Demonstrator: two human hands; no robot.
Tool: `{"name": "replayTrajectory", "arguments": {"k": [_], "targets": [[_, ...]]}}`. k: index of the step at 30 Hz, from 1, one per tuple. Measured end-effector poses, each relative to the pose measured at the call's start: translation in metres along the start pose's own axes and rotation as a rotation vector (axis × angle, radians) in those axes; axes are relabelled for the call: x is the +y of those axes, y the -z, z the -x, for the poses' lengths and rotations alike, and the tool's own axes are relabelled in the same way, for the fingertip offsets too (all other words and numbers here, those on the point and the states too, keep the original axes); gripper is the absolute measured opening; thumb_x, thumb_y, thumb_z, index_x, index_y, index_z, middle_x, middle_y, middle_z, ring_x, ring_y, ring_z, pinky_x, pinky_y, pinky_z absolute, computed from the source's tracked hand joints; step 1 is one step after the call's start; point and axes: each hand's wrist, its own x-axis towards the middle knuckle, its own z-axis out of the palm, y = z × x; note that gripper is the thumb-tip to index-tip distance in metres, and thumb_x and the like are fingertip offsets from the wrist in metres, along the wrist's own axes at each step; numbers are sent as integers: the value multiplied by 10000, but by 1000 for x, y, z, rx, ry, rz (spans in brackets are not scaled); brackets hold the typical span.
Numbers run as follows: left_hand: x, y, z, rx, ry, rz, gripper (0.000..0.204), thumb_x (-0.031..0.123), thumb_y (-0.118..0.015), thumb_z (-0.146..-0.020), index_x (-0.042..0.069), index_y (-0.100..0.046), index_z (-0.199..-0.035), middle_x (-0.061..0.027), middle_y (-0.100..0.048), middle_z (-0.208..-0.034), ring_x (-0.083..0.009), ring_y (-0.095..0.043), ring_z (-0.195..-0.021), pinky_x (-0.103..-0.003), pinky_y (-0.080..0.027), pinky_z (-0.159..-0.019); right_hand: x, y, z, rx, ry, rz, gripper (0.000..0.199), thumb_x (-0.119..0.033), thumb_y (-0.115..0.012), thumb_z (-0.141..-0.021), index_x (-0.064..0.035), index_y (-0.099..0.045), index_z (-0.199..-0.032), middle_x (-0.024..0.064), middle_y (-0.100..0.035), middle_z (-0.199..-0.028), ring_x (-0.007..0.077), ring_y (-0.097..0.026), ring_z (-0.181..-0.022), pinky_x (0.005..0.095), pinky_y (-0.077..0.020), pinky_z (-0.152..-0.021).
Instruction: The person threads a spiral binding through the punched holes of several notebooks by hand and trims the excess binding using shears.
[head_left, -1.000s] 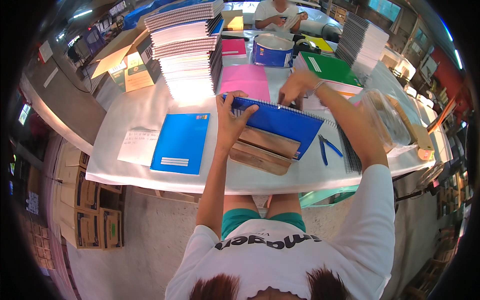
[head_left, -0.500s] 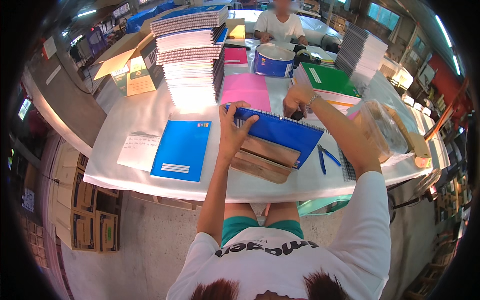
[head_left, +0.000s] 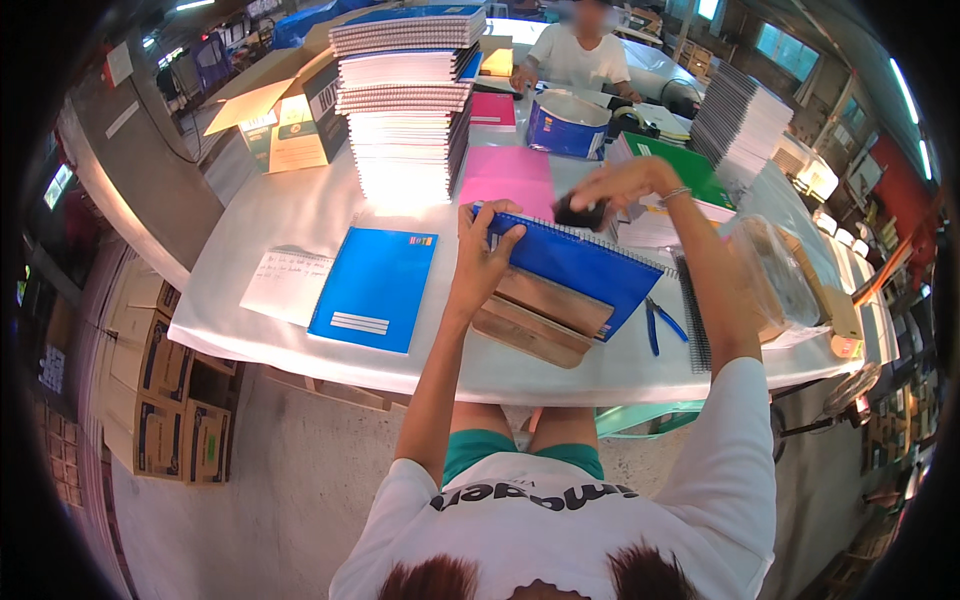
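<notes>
A blue spiral notebook (head_left: pixel 600 268) leans upright on a wooden stand (head_left: pixel 535 325), its wire coil along the top edge. My left hand (head_left: pixel 488 250) pinches the notebook's upper left corner, thumb in front and fingers behind. Just above the coil, my right hand (head_left: pixel 628 184) grips a small black object (head_left: pixel 580 214), blurred by motion; its kind is unclear. Whether it touches the coil I cannot tell. Blue-handled pliers (head_left: pixel 668 322) lie to the right of the stand, beside loose dark coils (head_left: pixel 692 325).
A tall stack of notebooks (head_left: pixel 405 140) stands at the back left. Nearer lie another blue notebook (head_left: pixel 375 285) and a handwritten sheet (head_left: pixel 288 285). Behind my hands are a pink sheet (head_left: pixel 505 175), a blue tub (head_left: pixel 568 128) and green-covered books (head_left: pixel 690 170). Across the table sits a person (head_left: pixel 580 55).
My right hand has lifted slightly and opened out toward the left, carrying the black object left along the coiled edge. My left hand keeps its hold. The whole view has shifted a little.
</notes>
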Motion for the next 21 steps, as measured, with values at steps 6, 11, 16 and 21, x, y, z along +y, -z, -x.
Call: {"name": "replayTrajectory", "arguments": {"k": [6, 11, 16, 21], "targets": [[5, -3, -1, -40, 149, 109, 301, 116, -739, -942, 78, -651, -1227, -77, -494, -1132, -197, -497, -1093, -323, -424, -1003, -13, -11, -3, 36, -275, 683, 579, -396, -720, -968, -12, -616, -1389, 147, -697, -1243, 261, -718, -1045, 392, -614, -926], [-3, 1, -3, 14, -15, 33, 486, 112, -745, -935, 57, -536, -1370, -105, -511, -1278, -204, -482, -1222, -335, -407, -1066, -19, -14, 11, -36, -56, 203, 547, -369, -713, -977, -10, -616, -1378, 135, -647, -1293, 218, -670, -1133, 395, -614, -942], [-7, -3, -4, 7, 148, 319, 613, 109, -750, -935, 56, -424, -1452, -119, -524, -1316, -188, -491, -1239, -342, -426, -1079, -17, -7, 4, -159, 140, 58, 661, -409, -701, -976, 1, -528, -1466, 132, -655, -1308, 225, -665, -1147, 387, -606, -970], [-1, -1, -1, 4, 260, 391, 585, 124, -766, -932, 64, -445, -1417, -114, -550, -1271, -185, -534, -1185, -335, -457, -1037, -3, -20, -14, -99, -85, 303, 714, -436, -693, -968, -34, -479, -1518, 130, -615, -1396, 262, -621, -1238, 415, -577, -1006]]}}
